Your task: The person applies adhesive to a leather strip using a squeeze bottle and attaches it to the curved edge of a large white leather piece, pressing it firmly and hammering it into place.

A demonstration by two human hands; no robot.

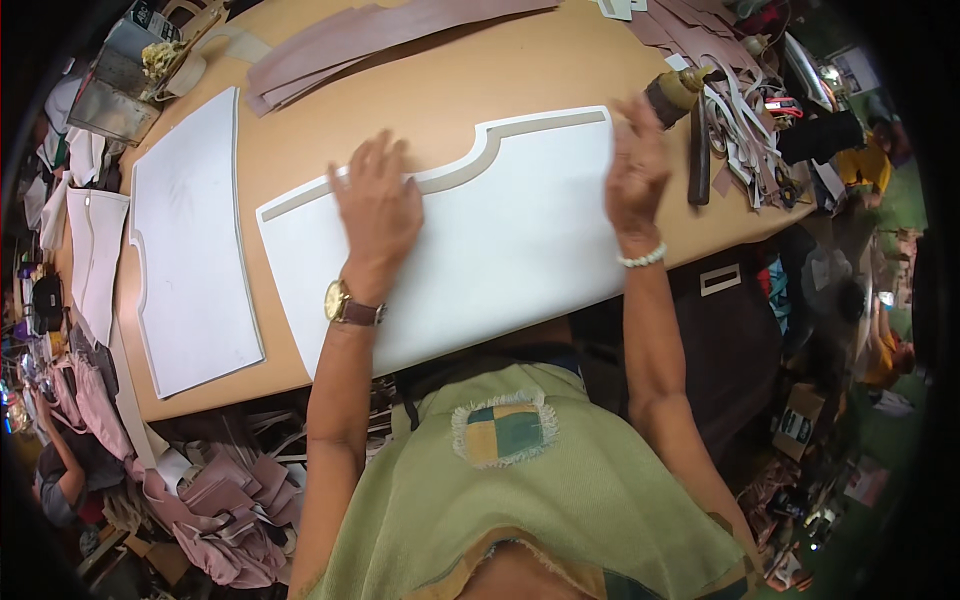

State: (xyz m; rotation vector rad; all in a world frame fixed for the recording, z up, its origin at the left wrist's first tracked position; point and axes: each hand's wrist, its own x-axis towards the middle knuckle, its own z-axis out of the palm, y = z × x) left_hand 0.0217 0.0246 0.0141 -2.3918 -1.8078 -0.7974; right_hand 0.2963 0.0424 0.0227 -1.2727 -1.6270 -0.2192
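A large white panel (500, 250) lies on the table in front of me. A grey strip (487, 150) runs along its notched far edge, inside a white margin. My left hand (378, 210) rests over that far edge, left of the notch, with its fingers spread and nothing held. At the panel's right edge, my right hand (637, 170) is somewhat blurred; its fingers look loosely apart and I see nothing in them. A watch (340, 302) with a brown strap is on my left wrist, a white bead bracelet (643, 257) on my right.
Left of the panel lies a stack of white notched sheets (195, 240). Mauve pieces (370, 45) lie at the back of the tan table (300, 140). A dark bar (699, 155), a brown-yellow bottle (672, 95) and a heap of strips (740, 140) are at the right.
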